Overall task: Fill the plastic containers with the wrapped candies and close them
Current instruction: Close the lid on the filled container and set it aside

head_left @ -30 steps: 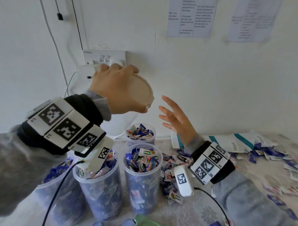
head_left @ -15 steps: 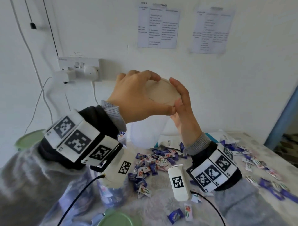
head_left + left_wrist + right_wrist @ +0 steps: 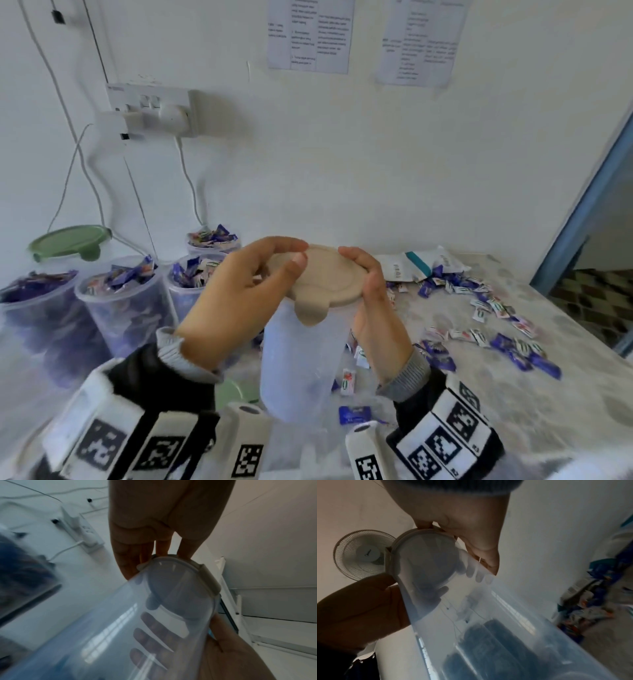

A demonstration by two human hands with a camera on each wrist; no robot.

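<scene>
An empty clear plastic container [image 3: 301,359] stands upright between my hands, low over the table's front. A beige lid [image 3: 325,277] sits on its mouth, with a tab hanging toward me. My left hand [image 3: 294,255] pinches the lid's left edge, thumb and fingers curled over the top. My right hand [image 3: 366,274] curls over the lid's right rim and wraps the container wall. In the left wrist view my right fingers [image 3: 154,635] show through the container [image 3: 111,635] below the lid [image 3: 205,577]. Whether the container touches the table is unclear.
Several open containers heaped with candies [image 3: 116,298] stand at the left, one closed with a green lid [image 3: 68,240] behind. Loose wrapped candies [image 3: 479,308] and a white bag [image 3: 418,263] lie at the right. Another green lid [image 3: 236,390] lies beside the container. Cables hang from the wall socket [image 3: 150,106].
The lidded container has come down from in front of the wall to low over the table. My right hand, open and apart a second ago, now grips its right side.
</scene>
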